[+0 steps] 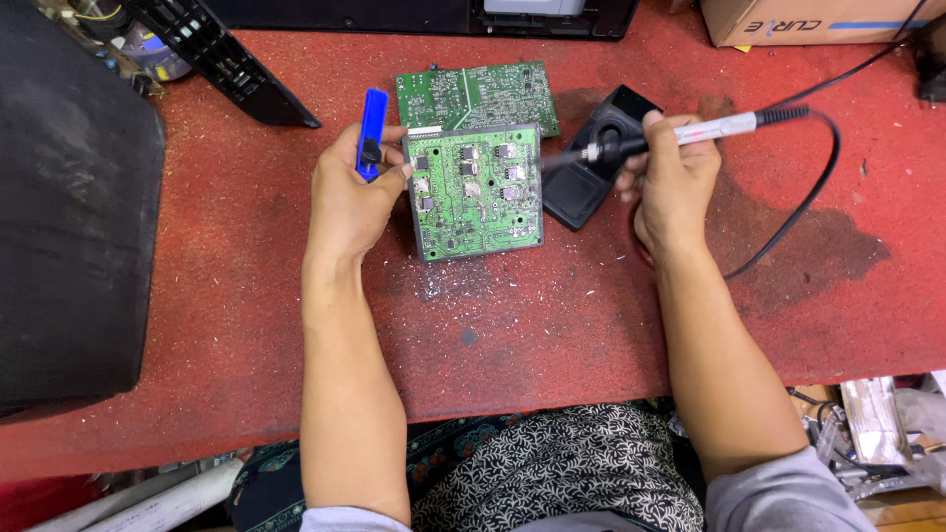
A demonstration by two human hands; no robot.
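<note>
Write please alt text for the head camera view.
A person's left hand holds a blue plastic tool beside a square green circuit board, while the right hand holds a corded soldering iron above a red worktable.

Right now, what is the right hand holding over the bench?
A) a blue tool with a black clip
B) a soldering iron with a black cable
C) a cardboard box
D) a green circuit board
B: the right hand grips a soldering iron whose black cable trails to the right, its tip pointing toward the square green circuit board; the blue tool is in the left hand.
</note>
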